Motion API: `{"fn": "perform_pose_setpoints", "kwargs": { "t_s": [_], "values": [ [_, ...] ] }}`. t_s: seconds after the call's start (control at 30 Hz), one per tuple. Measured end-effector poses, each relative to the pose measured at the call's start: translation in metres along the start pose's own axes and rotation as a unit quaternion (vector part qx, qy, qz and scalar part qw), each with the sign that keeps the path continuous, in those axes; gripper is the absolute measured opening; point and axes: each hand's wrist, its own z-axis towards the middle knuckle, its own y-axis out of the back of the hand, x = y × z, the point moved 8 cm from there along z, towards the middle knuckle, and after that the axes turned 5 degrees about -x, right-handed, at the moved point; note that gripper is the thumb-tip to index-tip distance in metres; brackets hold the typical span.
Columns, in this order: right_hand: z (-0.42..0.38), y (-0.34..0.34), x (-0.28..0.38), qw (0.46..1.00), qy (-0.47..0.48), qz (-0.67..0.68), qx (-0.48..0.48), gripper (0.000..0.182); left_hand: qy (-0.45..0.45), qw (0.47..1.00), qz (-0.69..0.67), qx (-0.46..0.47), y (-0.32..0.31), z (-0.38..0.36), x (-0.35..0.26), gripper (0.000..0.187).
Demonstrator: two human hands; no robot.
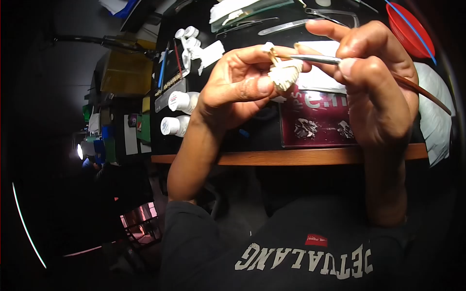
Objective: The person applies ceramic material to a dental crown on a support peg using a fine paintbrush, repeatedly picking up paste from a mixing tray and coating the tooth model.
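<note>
My left hand [232, 89] is raised above the table, pinching a small cream-coloured plaster-like piece [287, 75] between thumb and fingers. The piece has a ridged, rough surface, and a thin tan part stands up at its top. In my right hand [381, 92] is a slim paintbrush [320, 59] with a metal ferrule and brown handle, gripped close to the ferrule. Its bristles point left and overlap the tan part in this view. Below the hands lies a maroon plate [315, 138] with pale lettering and white smears on it.
Two white bottles [178, 101] stand near my left forearm. Farther back are small white jars [191, 32], a glass slab [242, 14] and a flat metal tool [283, 27]. At the right sit a red bowl [410, 34] and white plastic sheeting [434, 116]. A wooden table edge [291, 157] runs in front.
</note>
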Motion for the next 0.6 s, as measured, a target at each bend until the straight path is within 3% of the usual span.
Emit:
{"fn": "perform_pose_setpoints", "kwargs": {
  "t_s": [0.07,0.13,0.33,0.4,0.5,0.6],
  "values": [
    [0.004,0.009,-0.001,1.000,-0.020,0.017,-0.008,0.014,-0.006,1.000,0.006,-0.001,-0.002,0.005,0.000,0.049],
    [0.011,-0.002,0.003,0.995,-0.073,-0.001,0.070,0.012,-0.012,0.999,-0.049,0.013,0.002,-0.005,0.002,0.046],
    [0.027,-0.018,0.010,0.990,-0.027,-0.006,0.141,0.011,-0.017,0.994,-0.097,0.044,0.003,-0.007,-0.006,0.042],
    [0.017,-0.016,0.006,0.992,-0.109,0.059,0.012,0.011,-0.021,0.992,-0.109,0.058,0.003,-0.007,-0.006,0.042],
    [0.010,-0.025,0.007,0.969,-0.180,0.152,-0.076,0.012,-0.030,0.989,-0.133,0.060,0.000,-0.008,-0.007,0.042],
    [0.013,-0.022,0.004,0.976,-0.140,0.161,-0.052,0.011,-0.027,0.987,-0.139,0.081,-0.001,-0.007,-0.008,0.043]
  ]
}}
